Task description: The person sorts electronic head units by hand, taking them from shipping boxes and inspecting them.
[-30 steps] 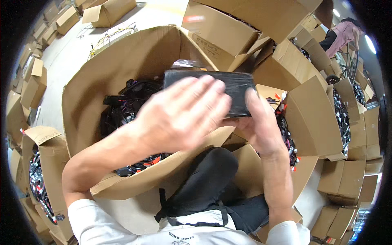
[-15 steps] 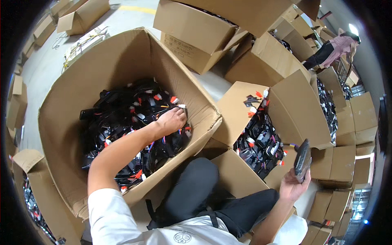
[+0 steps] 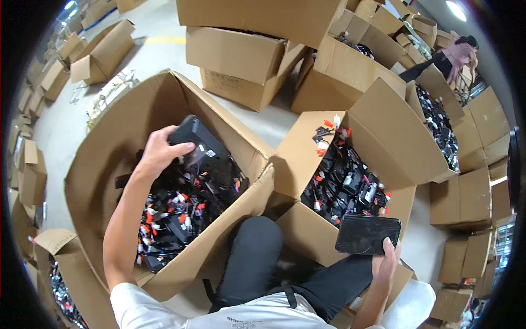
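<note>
The left hand (image 3: 159,153) is closed around a black box-shaped device (image 3: 196,141), lifted just above the tangle of black parts with red and white connectors that fills the large open carton (image 3: 109,148), near that carton's far inner wall. The right hand (image 3: 386,260) grips a flat black rectangular pad (image 3: 367,234) by its lower edge, held over the near right corner of the smaller open carton (image 3: 378,126), which is also packed with black units and red-tipped leads. The risks, as I judge them: the device is held at one end only, so a cable from the heap snagging on it could twist it loose and drop it back among the parts; the pad, pinched at a single edge, could tip and slide off past the carton's near wall to the floor. The device bears a small pale rectangular label on its upper face, too blurred to make out. A closed brown carton (image 3: 241,66) beyond the large one shows faint dark print low on its front wall. More brown cartons ring the floor on every side, and another person (image 3: 457,55) in a pink top bends over cartons at the upper right.
</note>
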The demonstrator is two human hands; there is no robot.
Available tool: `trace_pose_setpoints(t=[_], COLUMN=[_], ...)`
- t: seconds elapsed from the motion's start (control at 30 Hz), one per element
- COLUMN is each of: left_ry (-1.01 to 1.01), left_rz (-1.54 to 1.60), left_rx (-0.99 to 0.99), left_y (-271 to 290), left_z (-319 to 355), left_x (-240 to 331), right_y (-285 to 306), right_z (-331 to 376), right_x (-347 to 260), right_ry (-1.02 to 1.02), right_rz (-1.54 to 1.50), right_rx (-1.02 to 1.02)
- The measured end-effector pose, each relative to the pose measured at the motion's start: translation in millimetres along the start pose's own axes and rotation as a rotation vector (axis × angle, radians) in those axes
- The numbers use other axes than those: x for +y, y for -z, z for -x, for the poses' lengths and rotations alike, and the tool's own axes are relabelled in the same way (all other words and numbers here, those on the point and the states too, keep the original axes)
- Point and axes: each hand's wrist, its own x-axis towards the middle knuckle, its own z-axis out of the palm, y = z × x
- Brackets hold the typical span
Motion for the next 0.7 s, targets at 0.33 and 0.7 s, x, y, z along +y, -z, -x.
trace_pose_setpoints(t=[0.33,0.7], left_ry=[-0.315,-0.178], left_rz=[0.589,0.248], left_rx=[0.662,0.215], left_y=[42.3,-87.0], left_z=[83.1,116.0], left_x=[90.6,186.3], right_y=[-85.5,-83.1], right_z=[-43.3,-68.0], right_x=[-37.1,-55.2], right_ry=[0.204,0.24], right_rz=[0.412,0.171], right_rx=[-0.317,-0.41])
